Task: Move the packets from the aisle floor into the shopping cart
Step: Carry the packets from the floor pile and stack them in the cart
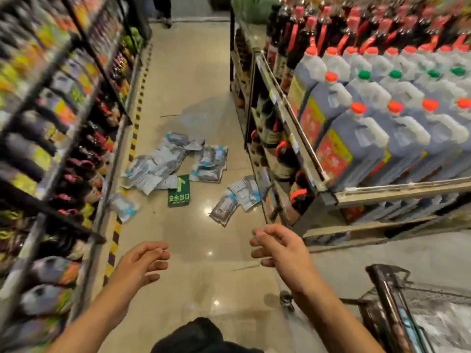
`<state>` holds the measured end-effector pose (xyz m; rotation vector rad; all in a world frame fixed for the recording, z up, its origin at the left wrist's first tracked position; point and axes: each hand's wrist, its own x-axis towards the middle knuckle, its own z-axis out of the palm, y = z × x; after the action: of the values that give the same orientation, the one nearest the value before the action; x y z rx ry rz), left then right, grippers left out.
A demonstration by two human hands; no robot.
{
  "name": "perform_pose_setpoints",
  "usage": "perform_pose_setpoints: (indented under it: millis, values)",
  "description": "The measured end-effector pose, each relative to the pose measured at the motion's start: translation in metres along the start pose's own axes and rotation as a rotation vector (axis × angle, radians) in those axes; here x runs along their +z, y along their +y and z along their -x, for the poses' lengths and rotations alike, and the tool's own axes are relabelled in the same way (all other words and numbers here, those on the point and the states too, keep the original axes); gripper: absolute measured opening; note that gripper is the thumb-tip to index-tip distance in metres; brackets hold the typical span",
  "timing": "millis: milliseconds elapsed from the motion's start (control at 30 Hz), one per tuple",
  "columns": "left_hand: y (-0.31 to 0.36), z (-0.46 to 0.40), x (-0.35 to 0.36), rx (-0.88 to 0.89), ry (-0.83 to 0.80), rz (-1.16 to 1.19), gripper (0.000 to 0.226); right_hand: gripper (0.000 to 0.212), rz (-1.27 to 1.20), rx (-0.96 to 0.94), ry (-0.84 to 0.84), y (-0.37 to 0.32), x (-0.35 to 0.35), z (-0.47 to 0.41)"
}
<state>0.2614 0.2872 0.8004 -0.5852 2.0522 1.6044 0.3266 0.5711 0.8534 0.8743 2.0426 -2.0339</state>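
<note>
Left hand [142,261] and right hand [277,247] empty, fingers loosely spread, packets [163,164] scattered around green floor sign [179,191], shopping cart [407,309] nearer than sign

Grey-blue packets [158,166], green floor sign [179,191]

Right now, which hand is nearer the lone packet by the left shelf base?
Left. The left hand is just below and slightly right of that packet; the right hand is well across the aisle, nearer the shopping cart. Both hold nothing.
</note>
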Motion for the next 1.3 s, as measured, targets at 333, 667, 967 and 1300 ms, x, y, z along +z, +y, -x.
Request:
perform_pose_setpoints:
  millis: [333, 667, 967, 1300]
  values:
    - [-0.011, -0.087, -0.123, -0.125, 0.131, 0.028, 0.015, 0.009, 0.106, 0.161, -0.082, -0.020, 0.146, -0.087]
    - [0.033, -0.197, -0.164, -0.328, 0.179, 0.136, 0.017, 0.010, 0.240, 0.289, -0.127, -0.065, 0.236, -0.223]
    - [0.144, -0.331, -0.210, -0.284, 0.392, 0.274, 0.017, 0.011, 0.287, 0.249, -0.336, -0.147, 0.336, -0.389]
    - [0.195, -0.487, -0.233, -0.343, 0.372, 0.351, 0.013, 0.012, 0.514, 0.265, -0.454, -0.180, 0.429, -0.554]
